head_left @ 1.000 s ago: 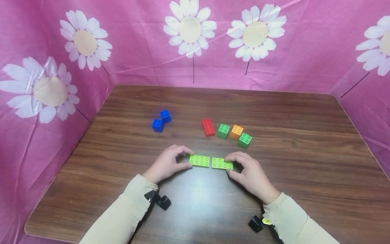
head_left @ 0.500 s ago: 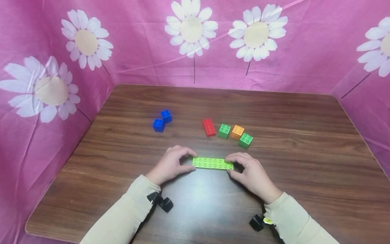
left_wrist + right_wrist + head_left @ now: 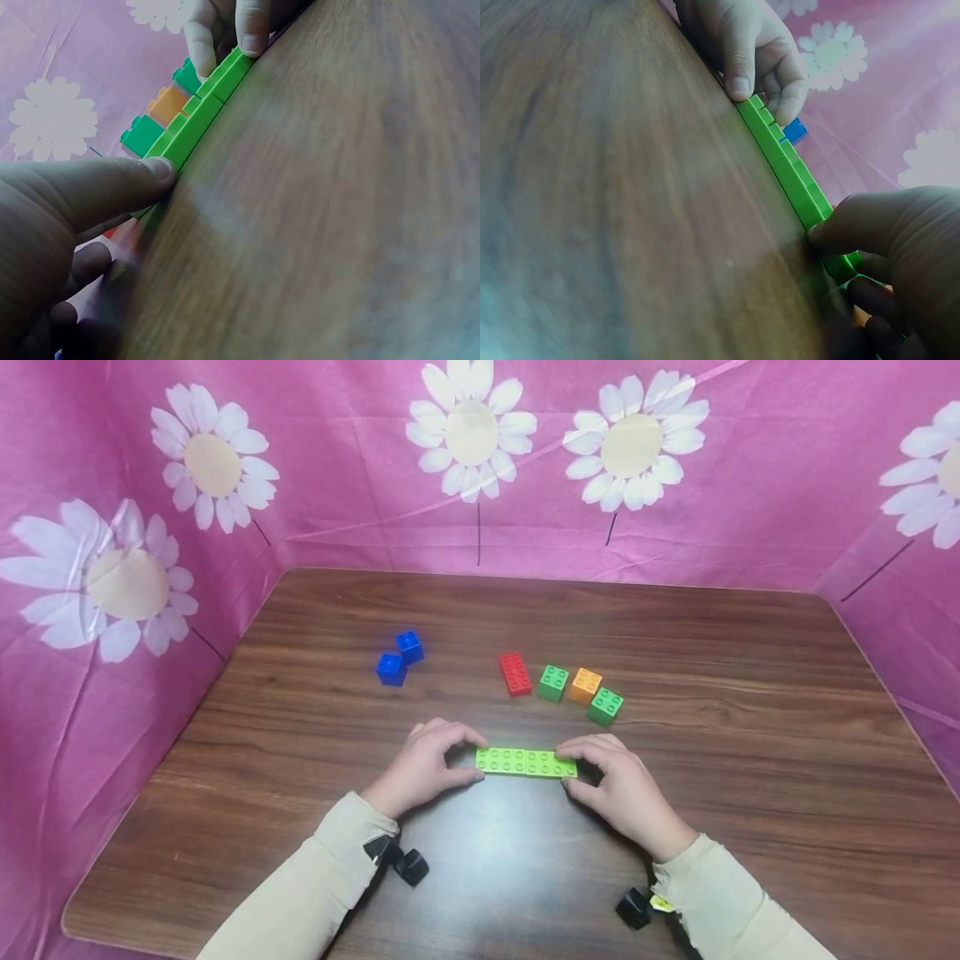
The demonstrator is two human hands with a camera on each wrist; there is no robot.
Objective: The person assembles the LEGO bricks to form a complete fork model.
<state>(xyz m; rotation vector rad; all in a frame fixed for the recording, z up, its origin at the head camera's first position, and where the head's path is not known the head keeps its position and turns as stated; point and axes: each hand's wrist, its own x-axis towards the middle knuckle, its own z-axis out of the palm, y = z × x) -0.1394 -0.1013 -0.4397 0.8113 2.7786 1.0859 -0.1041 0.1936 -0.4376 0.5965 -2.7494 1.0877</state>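
Two flat lime-green toy bricks lie end to end on the table, their short ends touching. My left hand (image 3: 426, 762) pinches the left lime brick (image 3: 501, 762) at its outer end, thumb on the near side and forefinger on the far side. At the opposite end, my right hand (image 3: 622, 785) pinches the right lime brick (image 3: 546, 764) the same way. In the left wrist view, the left thumb (image 3: 159, 171) presses the brick's side. The right wrist view has the right thumb (image 3: 819, 229) against the other brick.
Beyond the hands lie a red brick (image 3: 515, 674), a green brick (image 3: 552, 683), an orange brick (image 3: 585, 686) and another green brick (image 3: 604, 707). Two blue bricks (image 3: 392, 669) sit further left. A pink flowered cloth (image 3: 337, 460) hangs behind the wooden table (image 3: 712, 652).
My left hand has slid the left lime brick rightward, closing the gap to the right one. My right hand has stayed almost still, holding its brick.
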